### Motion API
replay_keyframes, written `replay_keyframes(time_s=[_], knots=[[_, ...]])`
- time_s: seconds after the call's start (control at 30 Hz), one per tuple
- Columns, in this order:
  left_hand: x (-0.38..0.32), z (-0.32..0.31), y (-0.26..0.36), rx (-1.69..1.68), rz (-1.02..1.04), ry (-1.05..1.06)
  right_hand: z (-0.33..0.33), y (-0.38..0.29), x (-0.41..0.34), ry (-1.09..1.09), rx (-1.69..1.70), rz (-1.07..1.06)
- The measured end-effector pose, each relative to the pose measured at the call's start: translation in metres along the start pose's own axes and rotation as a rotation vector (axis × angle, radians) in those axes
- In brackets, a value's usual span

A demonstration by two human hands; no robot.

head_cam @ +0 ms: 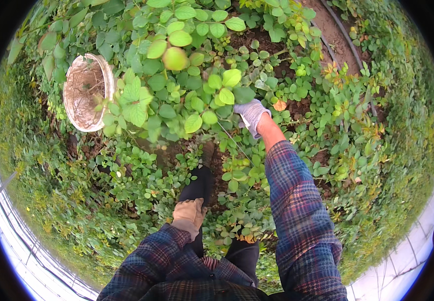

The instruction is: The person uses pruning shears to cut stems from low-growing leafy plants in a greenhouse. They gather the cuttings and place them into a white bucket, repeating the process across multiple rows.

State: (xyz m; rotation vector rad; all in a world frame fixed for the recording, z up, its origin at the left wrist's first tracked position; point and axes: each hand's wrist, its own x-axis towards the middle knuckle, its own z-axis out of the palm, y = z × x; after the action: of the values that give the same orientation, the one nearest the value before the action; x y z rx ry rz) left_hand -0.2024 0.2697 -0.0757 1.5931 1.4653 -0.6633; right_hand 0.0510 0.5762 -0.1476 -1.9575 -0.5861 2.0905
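My left hand (pixel 189 215), in a tan glove, rests against my dark-trousered leg near the knee; its fingers are curled and their inner side is hidden. Farther forward, my right hand (pixel 252 116) wears a grey glove and reaches in among the leafy stems (pixel 217 90). Leaves cover its fingertips, so its grip does not show. A thin, pale straight line (pixel 235 142) runs through the foliage just below that hand. Both forearms are in plaid sleeves.
A dirty white plastic bucket (pixel 104 81) with dry stems inside stands among the plants at the upper left. Two dark hoses (pixel 343 32) run along bare soil at the upper right. Dense low bushes surround my legs; pale greenhouse-like walls show at both lower edges.
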Motion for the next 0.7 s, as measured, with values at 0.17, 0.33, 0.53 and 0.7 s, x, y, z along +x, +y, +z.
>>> replay_keyframes(time_s=[0.17,0.33,0.53,0.7], knots=[[0.006,-0.026,0.029,0.047,0.013,-0.030,-0.033,0.026,0.018,0.087,-0.953,-0.308],[-0.002,-0.036,0.030,0.047,-0.062,-0.074,-0.048,-0.007,-0.044,-0.008,-1.137,-0.171],[-0.005,-0.038,0.039,0.003,-0.051,0.038,-0.099,-0.002,-0.134,0.127,-0.922,-0.084],[-0.008,-0.036,0.041,-0.024,-0.059,0.066,-0.092,0.006,-0.109,0.369,-0.591,-0.150]])
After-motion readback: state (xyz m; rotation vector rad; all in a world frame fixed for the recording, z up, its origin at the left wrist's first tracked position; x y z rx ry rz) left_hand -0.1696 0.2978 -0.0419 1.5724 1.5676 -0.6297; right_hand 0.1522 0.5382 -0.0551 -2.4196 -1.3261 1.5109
